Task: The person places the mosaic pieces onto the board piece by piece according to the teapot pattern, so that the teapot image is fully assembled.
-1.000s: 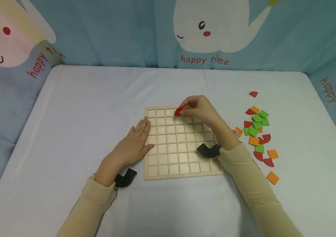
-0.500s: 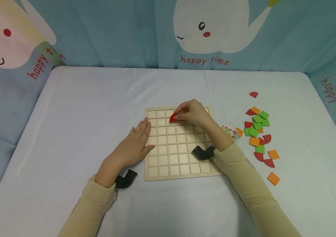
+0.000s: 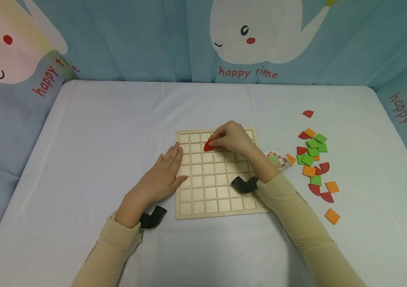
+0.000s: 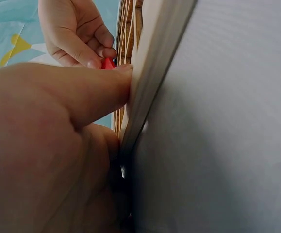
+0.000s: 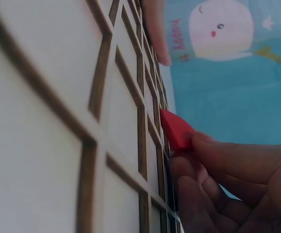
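A square wooden grid board (image 3: pixel 203 181) lies on the white table. My right hand (image 3: pixel 233 137) pinches a red quarter-circle tile (image 3: pixel 208 146) between thumb and fingers, over a cell in the board's second row from the far edge. In the right wrist view the tile (image 5: pixel 177 131) is tilted, its pointed end right at the grid ridges. My left hand (image 3: pixel 160 175) rests with straight fingers along the board's left edge, fingertips and thumb on the rim. In the left wrist view the left thumb (image 4: pixel 96 87) lies on the board's edge.
Right of the board lies a printed pattern card (image 3: pixel 277 158), partly under the right forearm. Beyond it several loose tiles are scattered: green squares (image 3: pixel 313 152), orange squares (image 3: pixel 332 216) and red quarter-circles (image 3: pixel 308 114). A patterned blue curtain (image 3: pixel 135 44) hangs behind the table's far edge.
My right hand has moved left and nearer with the red tile, from the board's far row to the second row. More of the card shows now. The left hand has stayed in place.
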{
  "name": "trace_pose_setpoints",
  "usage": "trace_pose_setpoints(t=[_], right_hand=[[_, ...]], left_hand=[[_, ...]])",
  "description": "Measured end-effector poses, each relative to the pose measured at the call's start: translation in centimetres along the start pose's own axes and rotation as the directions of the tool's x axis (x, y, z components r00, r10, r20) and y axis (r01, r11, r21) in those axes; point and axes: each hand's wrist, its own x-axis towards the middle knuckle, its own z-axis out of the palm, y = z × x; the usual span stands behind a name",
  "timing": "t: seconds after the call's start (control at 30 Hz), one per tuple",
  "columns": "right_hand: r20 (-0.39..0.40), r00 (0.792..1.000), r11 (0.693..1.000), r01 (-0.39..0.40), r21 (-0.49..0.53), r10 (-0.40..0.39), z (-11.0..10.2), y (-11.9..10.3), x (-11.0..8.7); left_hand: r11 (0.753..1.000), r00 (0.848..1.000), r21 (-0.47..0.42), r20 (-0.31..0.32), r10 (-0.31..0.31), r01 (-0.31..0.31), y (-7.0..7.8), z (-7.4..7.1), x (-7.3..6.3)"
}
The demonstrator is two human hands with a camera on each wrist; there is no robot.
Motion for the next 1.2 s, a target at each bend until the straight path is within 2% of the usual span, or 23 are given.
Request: trace_pose_setpoints(t=[0.4,0.73,1.2], right_hand=[[-0.033,0.997,0.977,0.064,-0.201,-0.072,-0.34,0.14,-0.17],[-0.022,0.995,0.975,0.093,-0.201,-0.100,-0.45,0.12,-0.03],[0.002,0.995,0.974,0.098,-0.204,-0.100,-0.24,0.12,0.13]], left_hand=[[1.000,1.000,0.001,-0.018,0.012,-0.012,0.21,-0.16,0.05],[1.000,1.000,0.007,-0.018,0.007,-0.007,0.24,-0.14,0.07],[1.000,1.000,0.006,-0.015,0.009,-0.009,0.10,-0.15,-0.01]])
